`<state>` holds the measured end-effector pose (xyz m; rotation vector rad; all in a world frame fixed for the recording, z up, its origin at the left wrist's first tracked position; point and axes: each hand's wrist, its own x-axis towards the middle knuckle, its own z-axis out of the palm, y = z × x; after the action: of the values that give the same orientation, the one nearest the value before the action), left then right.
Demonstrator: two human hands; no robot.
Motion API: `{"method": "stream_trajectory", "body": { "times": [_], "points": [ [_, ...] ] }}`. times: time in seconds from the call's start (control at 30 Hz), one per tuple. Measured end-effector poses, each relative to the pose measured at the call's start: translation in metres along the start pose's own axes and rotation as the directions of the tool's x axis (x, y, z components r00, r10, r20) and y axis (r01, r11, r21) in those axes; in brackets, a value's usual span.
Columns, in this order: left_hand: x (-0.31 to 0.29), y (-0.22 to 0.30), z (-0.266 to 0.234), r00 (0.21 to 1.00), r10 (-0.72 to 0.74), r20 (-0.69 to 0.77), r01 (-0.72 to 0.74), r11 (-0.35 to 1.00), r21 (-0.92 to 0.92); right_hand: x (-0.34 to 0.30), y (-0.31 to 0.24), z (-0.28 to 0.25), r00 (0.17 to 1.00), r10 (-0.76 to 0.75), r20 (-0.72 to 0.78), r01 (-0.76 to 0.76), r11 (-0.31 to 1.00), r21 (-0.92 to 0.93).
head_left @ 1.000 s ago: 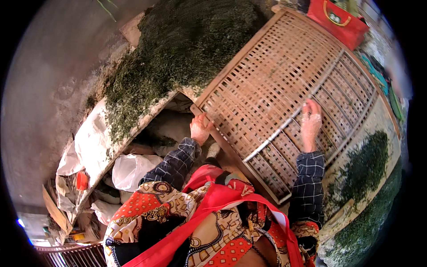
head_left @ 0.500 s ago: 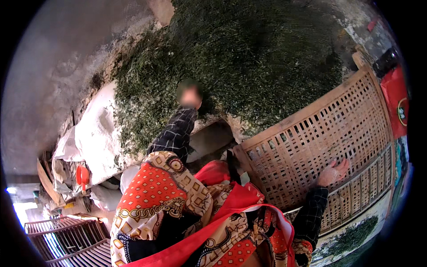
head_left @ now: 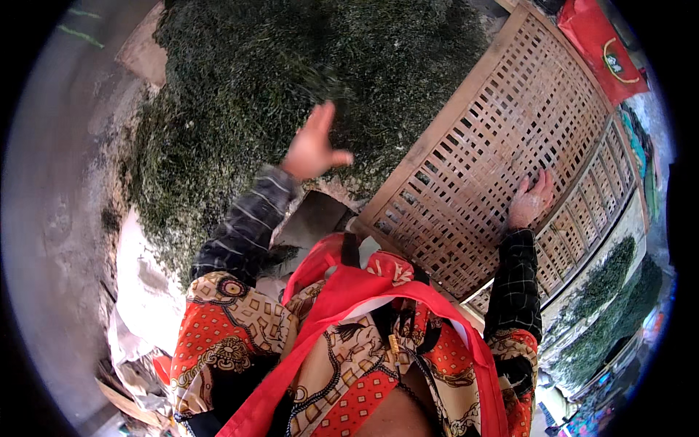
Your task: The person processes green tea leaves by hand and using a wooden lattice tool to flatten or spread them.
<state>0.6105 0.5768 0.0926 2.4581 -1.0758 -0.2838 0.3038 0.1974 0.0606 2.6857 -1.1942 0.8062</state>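
A wide heap of small dark green leaves (head_left: 240, 95), possibly tea, spreads ahead of me. My left hand (head_left: 314, 146) hovers at the heap's near edge, slightly blurred, its fingers stretched out and thumb apart, with nothing in it. To the right slants a woven bamboo screen (head_left: 477, 156) in a wooden frame. My right hand (head_left: 531, 199) lies on the weave near its lower right side, fingers spread and gripping nothing. Whether the left fingertips touch the leaves, I cannot tell.
A white sack (head_left: 149, 258) lies left of the heap. A red bag (head_left: 604, 54) sits beyond the screen's far right corner. More green leaves (head_left: 590, 291) lie on a pale surface at the lower right. A grey wall or floor (head_left: 54, 182) fills the left.
The view has swung, so the heap and screen appear further left. My left hand, previously hidden by a blurred patch, now shows open at the leaves. My right hand still rests on the screen.
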Motion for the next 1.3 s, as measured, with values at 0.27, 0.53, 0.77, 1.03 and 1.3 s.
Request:
{"method": "stream_trajectory", "body": {
  "times": [0.27,0.53,0.77,1.03,1.3],
  "points": [
    [0.091,-0.028,0.013,0.945,-0.32,0.061,0.322,0.947,-0.015,0.001,-0.002,-0.004,1.0,0.022,-0.005,-0.022,0.999,0.04],
    [0.116,-0.109,-0.055,0.896,-0.367,-0.252,0.444,0.771,0.457,-0.002,0.003,0.001,0.999,0.038,-0.008,-0.038,0.999,0.02],
    [0.112,-0.196,-0.006,0.689,0.558,-0.463,-0.137,0.727,0.673,0.0,0.0,0.002,1.0,0.019,-0.021,-0.017,0.996,0.093],
    [0.11,-0.071,-0.046,0.987,-0.107,-0.122,0.063,0.946,-0.317,-0.002,0.002,0.0,1.0,0.015,-0.017,-0.015,1.0,0.003],
    [0.129,-0.096,-0.083,0.997,-0.029,-0.074,0.009,0.966,-0.257,0.0,0.004,-0.002,1.0,0.018,-0.012,-0.017,1.0,0.021]
  ]
}}
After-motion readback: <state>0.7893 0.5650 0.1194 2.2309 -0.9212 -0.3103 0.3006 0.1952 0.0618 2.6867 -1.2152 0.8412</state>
